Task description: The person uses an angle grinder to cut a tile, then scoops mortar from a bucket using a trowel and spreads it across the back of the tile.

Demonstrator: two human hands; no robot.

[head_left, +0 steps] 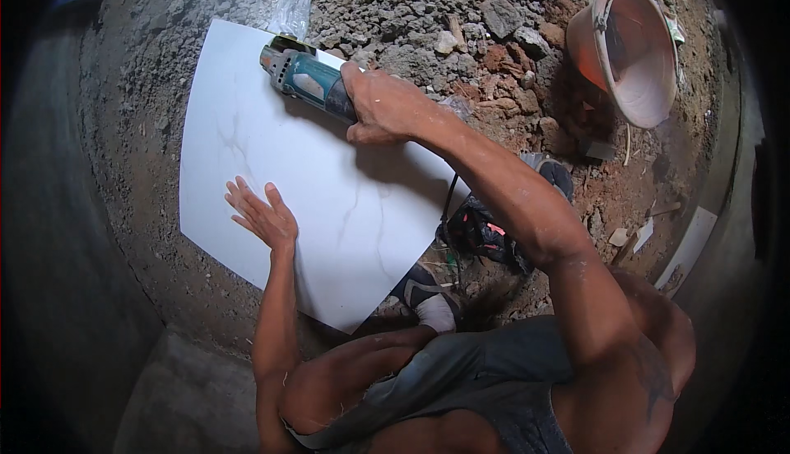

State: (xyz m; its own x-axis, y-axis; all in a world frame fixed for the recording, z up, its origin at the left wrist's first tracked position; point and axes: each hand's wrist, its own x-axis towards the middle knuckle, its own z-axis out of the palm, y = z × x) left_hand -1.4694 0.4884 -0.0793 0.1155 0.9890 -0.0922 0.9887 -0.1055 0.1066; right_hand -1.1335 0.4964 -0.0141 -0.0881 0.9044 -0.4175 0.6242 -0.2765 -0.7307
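Observation:
A large white tile (329,199) with faint grey veins lies on the rough ground in front of me. My right hand (385,107) is wrapped round the dark rear body of a green angle grinder (306,80). The grinder's metal head and guard sit over the tile's far edge; whether its disc touches the tile cannot be made out. My left hand (265,214) rests on the left part of the tile with its fingers spread, holding nothing. A black cord hangs below my right wrist and runs down past the tile's right corner.
An orange bucket (580,42) lies tipped on its side at the far right. Broken stones and rubble (502,18) cover the ground beyond the tile. Clear plastic wrap (295,1) lies at the far edge. Tile offcuts (690,244) lean near the right wall. My shoe (421,288) is close to the tile's near corner.

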